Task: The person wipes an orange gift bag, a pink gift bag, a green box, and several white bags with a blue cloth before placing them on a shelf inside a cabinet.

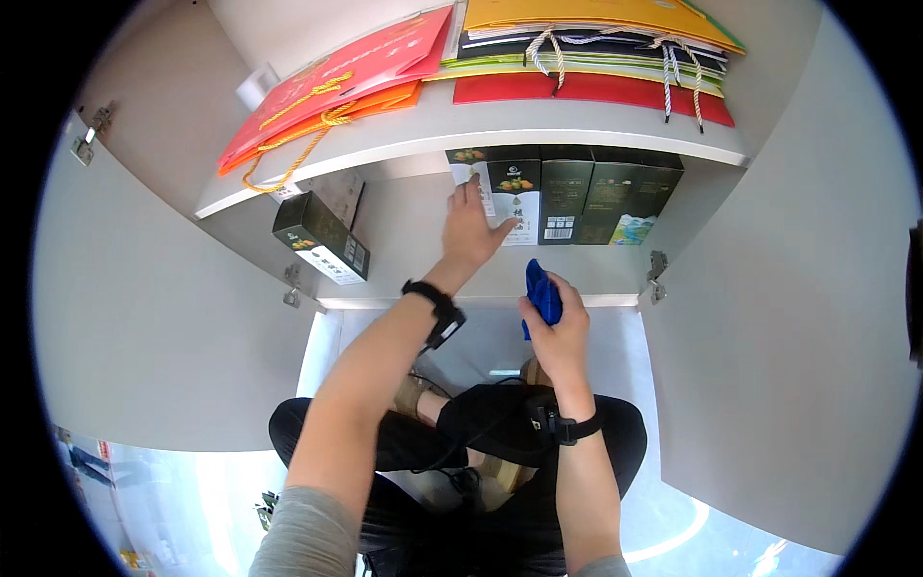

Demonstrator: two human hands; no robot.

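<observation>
My left hand reaches onto the lower shelf of a cabinet with its thumb spread. Its fingers lie over the front of a dark green and white carton, and its thumb overlaps the neighbouring carton. Whether the fingers press on the cardboard, I cannot tell. Farther right in the same row stand more dark green cartons. In my right hand is a bunched blue cloth, held just in front of the shelf edge.
A separate carton stands at the shelf's left, before another box. Above, the upper shelf bears red gift bags and a stack of paper bags with hanging cords. Cabinet doors flank me left and right.
</observation>
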